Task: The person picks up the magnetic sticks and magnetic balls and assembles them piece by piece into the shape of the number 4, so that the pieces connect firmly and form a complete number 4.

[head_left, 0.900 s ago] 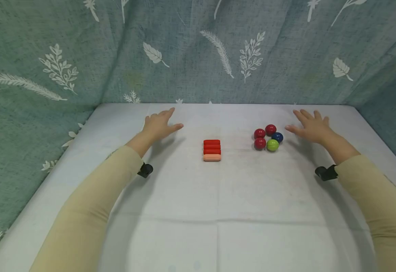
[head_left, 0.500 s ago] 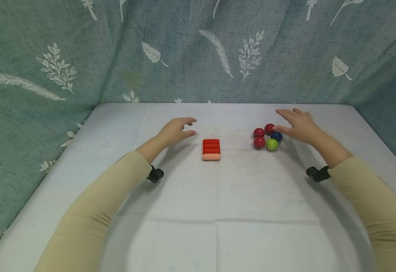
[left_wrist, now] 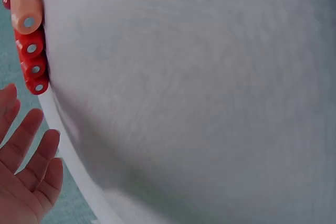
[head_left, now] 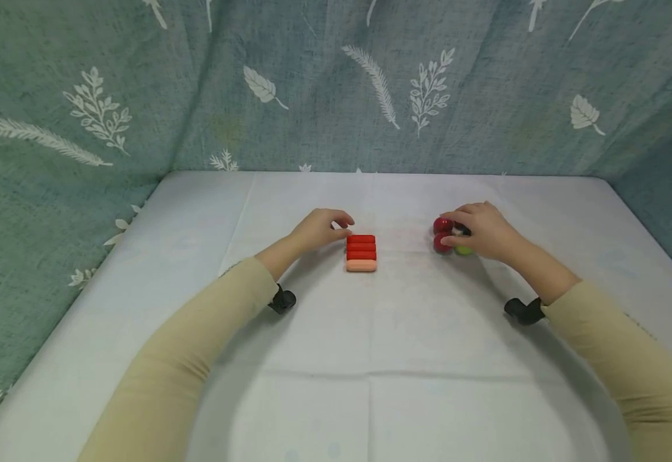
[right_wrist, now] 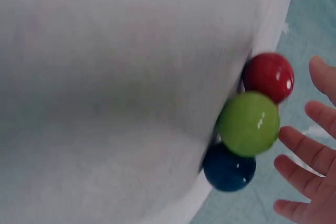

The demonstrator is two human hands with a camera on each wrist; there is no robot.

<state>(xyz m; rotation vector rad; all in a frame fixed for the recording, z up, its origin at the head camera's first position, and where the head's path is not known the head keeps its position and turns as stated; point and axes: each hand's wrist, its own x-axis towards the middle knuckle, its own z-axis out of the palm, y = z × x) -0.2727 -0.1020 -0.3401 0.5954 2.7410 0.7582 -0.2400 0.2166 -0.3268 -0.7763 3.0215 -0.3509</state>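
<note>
My left hand [head_left: 317,231] is just left of a row of short rods, its thumb and fingertips right at the far left corner. Three of the rods are red [head_left: 361,247] and the nearest is peach [head_left: 361,265]; in the left wrist view they have round grey dots on their ends. My right hand [head_left: 488,232] hovers over a cluster of shiny balls, fingers spread and slightly bent. Two red balls [head_left: 442,242] show at its fingertips. A green ball [right_wrist: 249,124] and a blue ball [right_wrist: 229,167] lie partly under the hand in the head view.
A white cloth [head_left: 312,410] with fold creases covers the table. Behind and at the sides hangs a blue-green leaf-print curtain [head_left: 324,96]. Each wrist wears a black camera mount, one on the left [head_left: 282,299] and one on the right [head_left: 524,312].
My left hand has moved right and nearer, up to the rods. My right hand has moved left and come over the balls, hiding some. Rods and balls lie where they were.
</note>
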